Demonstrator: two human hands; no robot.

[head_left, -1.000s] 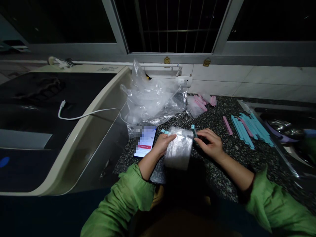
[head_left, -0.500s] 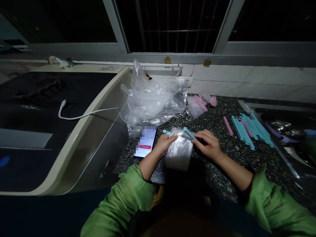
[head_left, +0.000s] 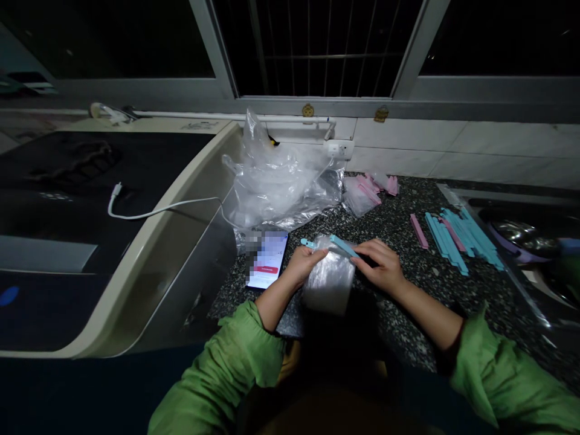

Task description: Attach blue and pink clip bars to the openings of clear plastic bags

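Observation:
My left hand [head_left: 302, 266] is closed in a pinch at the upper left edge of a stack of clear plastic bags [head_left: 328, 287]. Past its fingertips pokes the rounded end of a light-blue plastic clip [head_left: 308, 243]; the rest of that clip is hidden. Between the thumb and fingers of my right hand [head_left: 380, 266] is a second light-blue strip-like clip [head_left: 343, 245], slanted across the top of the bags. Its far end lies over the upper bag, near my left thumb; whether it is inside the bag's mouth I cannot tell.
A lit phone [head_left: 267, 260] lies left of my hands. Blue clips [head_left: 446, 241] and a pink clip [head_left: 418, 231] lie on the speckled counter at right, before a sink [head_left: 480, 199]. Behind are bagged pink clips [head_left: 369, 188] and crumpled plastic [head_left: 281, 181]. A washing machine [head_left: 181, 199] stands at left.
The clip in my right hand has shifted left and tilted flatter over the bags, closer to my left thumb. My left hand has barely moved.

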